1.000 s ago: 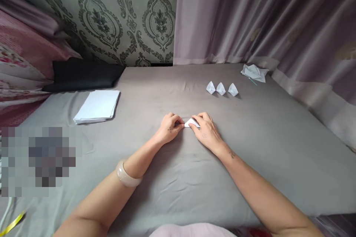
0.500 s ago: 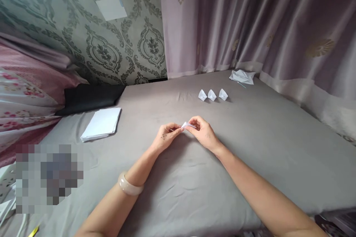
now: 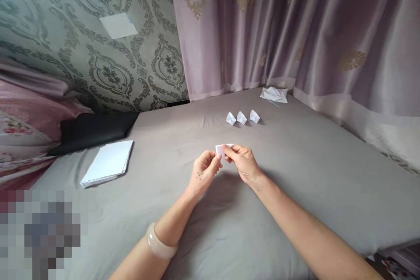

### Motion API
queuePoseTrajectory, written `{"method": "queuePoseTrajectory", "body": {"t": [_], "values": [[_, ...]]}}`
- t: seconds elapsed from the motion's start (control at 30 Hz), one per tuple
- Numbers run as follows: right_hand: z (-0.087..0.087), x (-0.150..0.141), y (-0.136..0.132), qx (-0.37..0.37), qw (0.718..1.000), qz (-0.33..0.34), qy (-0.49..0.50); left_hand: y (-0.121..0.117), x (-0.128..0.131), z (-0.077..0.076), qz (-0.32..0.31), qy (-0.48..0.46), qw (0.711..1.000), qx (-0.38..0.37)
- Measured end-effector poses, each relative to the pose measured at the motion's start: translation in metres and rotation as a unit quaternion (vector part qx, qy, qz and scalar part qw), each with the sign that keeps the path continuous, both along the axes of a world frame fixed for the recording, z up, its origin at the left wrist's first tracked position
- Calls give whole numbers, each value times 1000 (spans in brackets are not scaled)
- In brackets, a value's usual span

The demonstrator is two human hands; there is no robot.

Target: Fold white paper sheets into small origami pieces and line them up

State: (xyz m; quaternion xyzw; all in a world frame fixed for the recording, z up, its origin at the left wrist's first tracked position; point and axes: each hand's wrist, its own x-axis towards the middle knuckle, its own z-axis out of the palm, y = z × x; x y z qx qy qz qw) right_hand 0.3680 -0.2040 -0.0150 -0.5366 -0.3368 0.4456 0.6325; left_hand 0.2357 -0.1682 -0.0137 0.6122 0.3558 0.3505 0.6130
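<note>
Between my two hands is a small folded piece of white paper [image 3: 219, 149], raised a little above the grey cloth. My left hand [image 3: 205, 169] pinches its lower left side between thumb and fingers. Across from it, my right hand [image 3: 242, 161] grips the right side, with the thumb lying over the paper's face. The fingers cover part of the folds. Beyond my hands three small folded paper shapes stand in a row: a left one [image 3: 231, 118], a middle one [image 3: 242, 117] and a right one [image 3: 254, 116].
A stack of white paper [image 3: 108, 162] lies to the left, with a black cloth [image 3: 95, 131] behind it. More folded white paper [image 3: 274, 95] and a thin stick [image 3: 274, 104] lie at the far right by the curtain [image 3: 223, 52]. The lower left corner is blurred out.
The folded paper has been turned up so a flatter, squarer face shows. My right thumb has shifted onto its front. The whole view has swung slightly to the right.
</note>
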Motion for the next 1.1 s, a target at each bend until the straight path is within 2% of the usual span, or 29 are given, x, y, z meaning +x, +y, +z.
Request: {"method": "queuePoseTrajectory", "body": {"t": [0.13, 0.33, 0.5, 0.6, 0.67, 0.73, 0.87, 1.1], "values": [[2, 1, -1, -2, 995, 77, -56, 6, -9, -2, -19, 16, 1000, 11], [-2, 0, -1, 0, 994, 36, -102, 8, -14, -1, -44, 37, 998, -5], [-6, 1, 0, -4, 991, 73, -110, 8, -12, -5, -1, -16, 998, -55], [-7, 0, 0, -14, 996, 23, -90, 11, -13, -9, 47, -85, 990, -104], [-6, -1, -1, -9, 994, -14, -111, 13, -13, -11, 67, -120, 981, -138], [-4, -3, -2, 7, 989, -23, -147, 14, -14, -11, 70, -134, 977, -152], [-2, -6, -4, 25, 981, -12, -194, 14, -13, -11, 59, -128, 980, -138], [-3, -5, -3, 18, 976, -27, -217, 11, -11, -14, 33, -125, 984, -119]]}}
